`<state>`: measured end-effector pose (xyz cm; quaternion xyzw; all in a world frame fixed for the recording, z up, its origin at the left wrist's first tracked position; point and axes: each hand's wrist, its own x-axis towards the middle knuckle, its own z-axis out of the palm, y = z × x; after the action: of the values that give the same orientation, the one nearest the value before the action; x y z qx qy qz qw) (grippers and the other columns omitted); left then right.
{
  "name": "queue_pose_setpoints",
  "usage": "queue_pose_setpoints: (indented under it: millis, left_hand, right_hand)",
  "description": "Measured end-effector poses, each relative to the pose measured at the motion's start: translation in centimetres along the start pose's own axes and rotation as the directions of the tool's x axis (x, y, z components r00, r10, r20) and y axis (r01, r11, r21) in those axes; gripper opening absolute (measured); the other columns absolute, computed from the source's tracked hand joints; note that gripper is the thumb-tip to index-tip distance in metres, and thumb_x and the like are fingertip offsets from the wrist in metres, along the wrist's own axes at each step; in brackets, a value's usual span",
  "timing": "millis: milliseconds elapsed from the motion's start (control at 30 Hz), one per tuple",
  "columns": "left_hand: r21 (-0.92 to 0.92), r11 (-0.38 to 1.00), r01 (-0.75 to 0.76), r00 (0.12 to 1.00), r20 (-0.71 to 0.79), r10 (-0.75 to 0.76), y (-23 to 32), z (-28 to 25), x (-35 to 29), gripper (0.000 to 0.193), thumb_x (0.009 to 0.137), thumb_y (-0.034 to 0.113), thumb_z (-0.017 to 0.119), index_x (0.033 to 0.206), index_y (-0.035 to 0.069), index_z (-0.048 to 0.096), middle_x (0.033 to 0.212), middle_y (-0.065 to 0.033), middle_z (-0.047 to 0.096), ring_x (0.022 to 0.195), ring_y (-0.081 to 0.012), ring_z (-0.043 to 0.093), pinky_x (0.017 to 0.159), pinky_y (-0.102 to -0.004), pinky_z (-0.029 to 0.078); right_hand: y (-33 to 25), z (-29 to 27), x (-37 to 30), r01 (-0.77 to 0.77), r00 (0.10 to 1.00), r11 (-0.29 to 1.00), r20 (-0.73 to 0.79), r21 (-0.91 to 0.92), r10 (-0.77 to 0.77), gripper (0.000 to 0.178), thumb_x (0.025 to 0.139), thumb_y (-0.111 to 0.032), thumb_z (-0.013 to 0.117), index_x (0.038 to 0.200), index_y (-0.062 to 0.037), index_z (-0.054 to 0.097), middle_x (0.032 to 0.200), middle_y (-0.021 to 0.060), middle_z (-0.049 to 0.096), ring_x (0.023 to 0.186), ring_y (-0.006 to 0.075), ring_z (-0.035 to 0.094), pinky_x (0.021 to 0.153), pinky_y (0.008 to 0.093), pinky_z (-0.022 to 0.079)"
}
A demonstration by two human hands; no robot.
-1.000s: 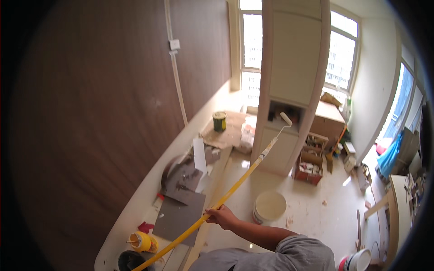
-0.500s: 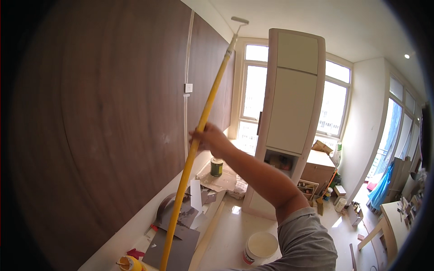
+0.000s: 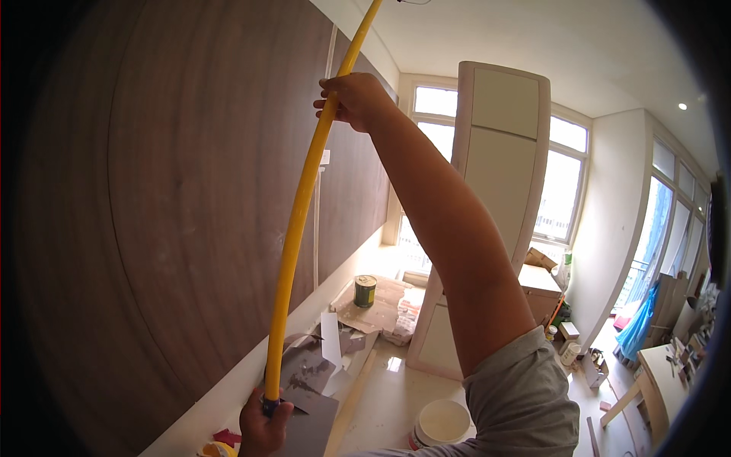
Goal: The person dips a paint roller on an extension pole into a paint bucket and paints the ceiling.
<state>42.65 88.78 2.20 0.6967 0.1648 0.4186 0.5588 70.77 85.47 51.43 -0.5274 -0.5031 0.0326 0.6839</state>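
Note:
A long yellow paint roller pole rises steeply in front of me, its upper end passing out of the top of the view. My right hand is closed around it high up, arm stretched forward, the fingertips showing past the pole's left side. Down at the dark-capped bottom end, my left hand grips the pole with the thumb to the right. Only a thin bit of wire frame shows at the top edge; the roller head itself is out of view.
A dark wood-panelled wall runs along the left. Ahead stands a tall cream cabinet between windows. A green paint tin, grey sheets, a white bucket and a yellow container sit on the floor; a table stands right.
The pole and my right hand have moved up, taking the roller head out of view. My left hand has come into view at the pole's lower end.

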Motion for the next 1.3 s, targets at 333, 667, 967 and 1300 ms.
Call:
queue_pose_setpoints:
  millis: [333,667,967,1300]
  left_hand:
    - [-0.084,0.977,-0.195,0.968,0.142,0.205,8.1,4.0,7.9,0.027,0.100,0.017,0.069,0.115,-0.001,0.058,0.071,0.0004,0.057,0.052,-0.0047,0.051,0.048,-0.0215,0.044]
    - [-0.200,0.974,-0.109,0.979,0.146,0.139,15.8,8.3,14.8,0.025,0.104,0.020,0.064,0.119,0.000,0.059,0.070,0.0018,0.052,0.051,-0.0046,0.046,0.048,-0.0221,0.041]
    - [-0.166,0.978,-0.127,0.983,0.107,0.146,20.7,13.5,19.6,0.028,0.105,0.027,0.063,0.115,0.000,0.062,0.070,0.0014,0.052,0.051,-0.0057,0.044,0.050,-0.0239,0.041]
    - [-0.207,0.973,-0.103,0.988,0.092,0.124,17.3,14.1,16.9,0.023,0.105,0.021,0.062,0.117,0.001,0.060,0.070,0.0019,0.051,0.051,-0.0055,0.043,0.050,-0.0241,0.040]
  right_hand:
    - [0.3,-1.4,0.6,0.025,1.000,0.999,0.018,-0.033,-0.024,0.038,0.095,-0.013,0.073,0.117,0.0108,0.054,0.105,0.0171,0.058,0.097,0.0336,0.073,0.079,0.0437,0.068]
    - [3.4,-5.0,1.9,0.009,0.998,1.000,0.062,0.003,-0.010,0.034,0.092,-0.016,0.076,0.106,0.0091,0.058,0.101,0.0168,0.061,0.093,0.0296,0.074,0.080,0.0399,0.065]
    - [4.4,-9.5,4.8,0.036,0.996,0.997,0.076,0.068,-0.041,0.039,0.091,-0.017,0.079,0.111,0.0102,0.059,0.108,0.0180,0.061,0.091,0.0295,0.074,0.082,0.0391,0.064]
    - [5.2,-9.6,1.1,0.017,0.987,1.000,0.162,-0.014,-0.015,0.054,0.086,-0.021,0.083,0.118,0.0111,0.054,0.107,0.0188,0.064,0.092,0.0288,0.074,0.082,0.0387,0.064]
